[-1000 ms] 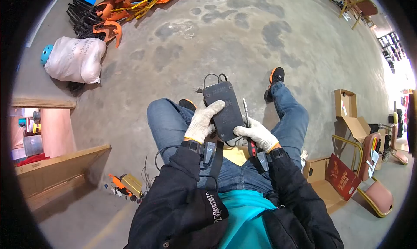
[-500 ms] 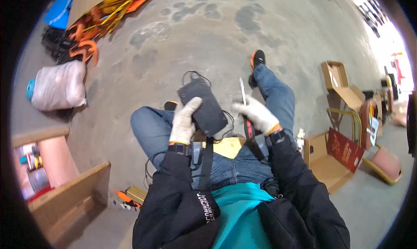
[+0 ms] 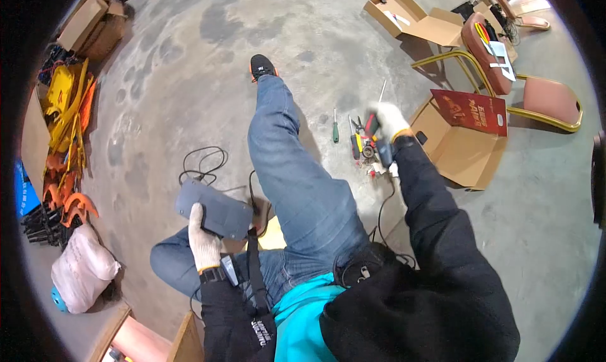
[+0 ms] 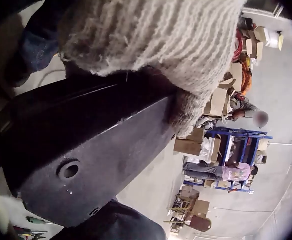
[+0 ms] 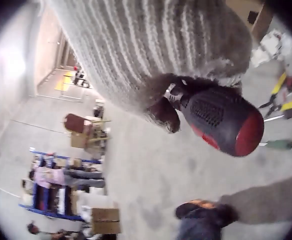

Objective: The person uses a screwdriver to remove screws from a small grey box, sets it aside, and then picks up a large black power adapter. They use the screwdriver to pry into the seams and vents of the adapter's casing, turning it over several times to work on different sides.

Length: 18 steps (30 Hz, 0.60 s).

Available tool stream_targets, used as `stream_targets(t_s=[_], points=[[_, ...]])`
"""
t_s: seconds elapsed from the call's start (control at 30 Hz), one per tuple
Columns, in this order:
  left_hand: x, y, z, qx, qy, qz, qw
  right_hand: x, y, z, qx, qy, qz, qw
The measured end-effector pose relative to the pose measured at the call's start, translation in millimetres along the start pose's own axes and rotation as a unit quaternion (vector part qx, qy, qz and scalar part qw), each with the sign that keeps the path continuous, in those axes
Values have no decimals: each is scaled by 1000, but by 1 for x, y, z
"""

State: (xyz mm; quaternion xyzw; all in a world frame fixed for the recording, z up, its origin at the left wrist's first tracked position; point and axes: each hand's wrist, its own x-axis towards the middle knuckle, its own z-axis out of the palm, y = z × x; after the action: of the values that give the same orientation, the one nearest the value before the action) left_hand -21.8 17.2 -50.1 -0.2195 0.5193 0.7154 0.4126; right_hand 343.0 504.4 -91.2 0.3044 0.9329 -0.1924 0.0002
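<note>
In the head view my gloved left hand [image 3: 205, 243] grips a dark rectangular power adapter [image 3: 218, 209] over my bent left leg, the thumb lying across its top. Its black cord [image 3: 205, 163] loops on the floor beyond it. The left wrist view shows the adapter's end face [image 4: 81, 175] with round recesses. Out to the right, my gloved right hand [image 3: 392, 120] holds a screwdriver [image 5: 223, 120] by its red and black handle, the shaft pointing away from me. Below that hand lie several tools, among them yellow-handled pliers [image 3: 356, 145] and a green-handled screwdriver [image 3: 336, 131].
An open cardboard box [image 3: 470, 157] with a red flap stands right of the tools. Beyond are another open box [image 3: 435, 30] and a chair [image 3: 486, 53]. On the left lie yellow and orange parts [image 3: 66, 122] and a wrapped white bundle [image 3: 82, 270]. People and shelves [image 4: 236, 150] appear far off.
My view has turned right. The right hand has carried the screwdriver away from the adapter to over the floor tools. The left hand keeps the adapter, now tilted over the left leg.
</note>
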Motion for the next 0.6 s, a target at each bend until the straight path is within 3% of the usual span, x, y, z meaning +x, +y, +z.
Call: stream_targets(t_s=[0.03,0.07,0.1,0.17,0.23,0.27,0.47,0.53,0.57,0.6], points=[[-7,3,8,-1,21,-7,1000,-11,9,44,87,-42,176,980],[-15,5,17,-1,45,-14,999,-21,10,73,61,-72,168,981],[-14,2,17,17,56,-7,998,-25,23,115,171,-129,318,924],[-15,2,26,47,72,-3,996,-22,-16,120,148,-154,484,848],[-15,2,33,61,84,-16,994,-42,33,227,179,-195,454,851],[-15,1,35,70,85,-17,994,-31,8,199,148,-215,442,858],[-6,-1,49,109,84,-36,990,-22,32,279,86,-220,441,866],[-3,-2,55,121,91,-36,988,-10,33,281,31,-242,545,802],[-5,0,58,138,102,-44,984,-9,32,279,30,-247,544,801],[-6,1,63,154,111,-52,980,8,10,239,22,-220,491,843]])
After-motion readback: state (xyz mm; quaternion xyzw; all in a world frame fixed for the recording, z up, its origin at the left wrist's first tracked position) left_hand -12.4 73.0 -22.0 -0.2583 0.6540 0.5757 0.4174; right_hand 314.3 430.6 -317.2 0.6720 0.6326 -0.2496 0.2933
